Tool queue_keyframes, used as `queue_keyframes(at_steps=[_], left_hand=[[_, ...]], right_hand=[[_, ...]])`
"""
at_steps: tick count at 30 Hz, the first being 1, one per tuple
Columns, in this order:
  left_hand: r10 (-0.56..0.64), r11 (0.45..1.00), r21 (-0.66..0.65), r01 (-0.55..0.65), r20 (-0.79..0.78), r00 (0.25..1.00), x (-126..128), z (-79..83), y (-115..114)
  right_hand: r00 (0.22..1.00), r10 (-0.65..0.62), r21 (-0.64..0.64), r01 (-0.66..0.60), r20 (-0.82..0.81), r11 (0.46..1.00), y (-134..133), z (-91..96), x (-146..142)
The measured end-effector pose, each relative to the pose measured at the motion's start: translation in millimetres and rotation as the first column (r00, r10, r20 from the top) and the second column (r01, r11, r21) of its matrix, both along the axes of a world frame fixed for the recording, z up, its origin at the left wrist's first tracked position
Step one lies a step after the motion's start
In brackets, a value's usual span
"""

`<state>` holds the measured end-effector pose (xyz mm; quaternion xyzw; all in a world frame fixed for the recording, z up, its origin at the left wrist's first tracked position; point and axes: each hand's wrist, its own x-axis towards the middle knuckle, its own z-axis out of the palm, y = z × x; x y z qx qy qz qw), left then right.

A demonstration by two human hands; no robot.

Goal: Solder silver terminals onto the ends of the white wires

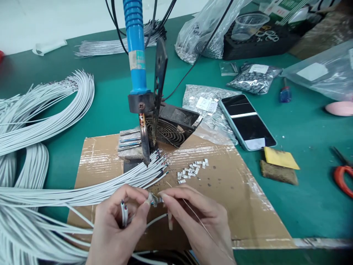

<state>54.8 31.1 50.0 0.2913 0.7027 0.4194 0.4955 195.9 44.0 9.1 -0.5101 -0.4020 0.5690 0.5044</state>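
Observation:
Both my hands meet low in the middle over a cardboard sheet (234, 191). My left hand (121, 224) is closed on a white cable (124, 215) looped through its fingers, thumb and forefinger pinching its end. My right hand (195, 217) pinches a small metal connector (154, 200) against that cable end, and a thin solder wire (198, 219) runs across its back. Just beyond my fingers lies a bundle of white cables (121, 182) with stripped coloured tips. A small heap of white connectors (192, 170) lies on the cardboard. A blue-handled soldering iron (135, 55) stands clamped, tip down, above the bundle.
More white cable bundles (41, 114) fill the left of the green table. A small black fan (168, 129) sits behind the iron. To the right lie a phone (246, 121), a yellow sponge (280, 158), red-handled scissors (343, 176) and bags of parts (255, 77).

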Motion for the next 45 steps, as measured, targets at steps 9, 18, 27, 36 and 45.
queue_keyframes(at_steps=[9,18,27,36,45], left_hand=[[0.0,0.996,0.087,0.004,-0.037,0.999,2.1,-0.6,4.7],[0.006,0.999,0.054,-0.005,-0.019,1.0,0.6,-3.5,4.5],[0.038,0.995,0.096,-0.033,-0.058,0.998,-0.3,-9.3,14.5],[0.087,0.993,0.071,-0.09,0.043,0.995,-5.4,-14.2,26.4],[0.041,0.995,0.091,-0.043,0.025,0.999,-10.1,-18.9,34.0]], right_hand=[[0.995,0.081,0.154,-0.09,0.066,0.984,8.8,-3.5,0.3],[0.987,0.104,0.205,-0.127,0.122,0.971,9.6,-7.7,-0.5],[0.926,-0.006,0.171,-0.064,0.378,0.983,-2.6,-12.1,-1.8],[0.818,-0.02,0.154,-0.084,0.575,0.984,10.6,-4.9,6.1],[0.97,-0.016,0.181,-0.03,0.243,0.983,24.0,-2.7,-0.2]])
